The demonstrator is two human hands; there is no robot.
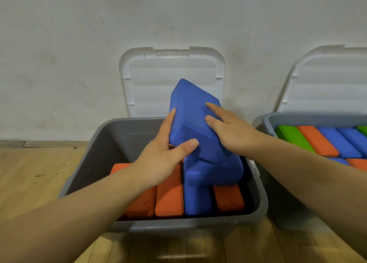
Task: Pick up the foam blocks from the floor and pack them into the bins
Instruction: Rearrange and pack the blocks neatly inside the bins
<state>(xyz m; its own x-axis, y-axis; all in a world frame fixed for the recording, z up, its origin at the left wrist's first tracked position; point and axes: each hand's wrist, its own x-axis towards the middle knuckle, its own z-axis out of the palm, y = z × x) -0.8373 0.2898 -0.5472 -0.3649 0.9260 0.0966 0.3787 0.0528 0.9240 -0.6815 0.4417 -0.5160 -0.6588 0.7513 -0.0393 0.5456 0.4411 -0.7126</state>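
A blue foam block (190, 111) stands tilted above the grey bin (89, 159) in the middle of the view. My left hand (164, 159) grips its left side, thumb across the front face. My right hand (230, 131) lies on its right face with the fingers straight. Under it a second blue block (216, 171) lies crosswise on the packed row. That row holds several orange blocks (169, 199) and an upright blue block (196, 201).
The bin's white lid (170, 70) leans open against the wall behind it. A second grey bin (282, 121) at the right holds green, orange and blue blocks, its lid (325, 80) also open. Wooden floor (29, 173) lies at the left and front.
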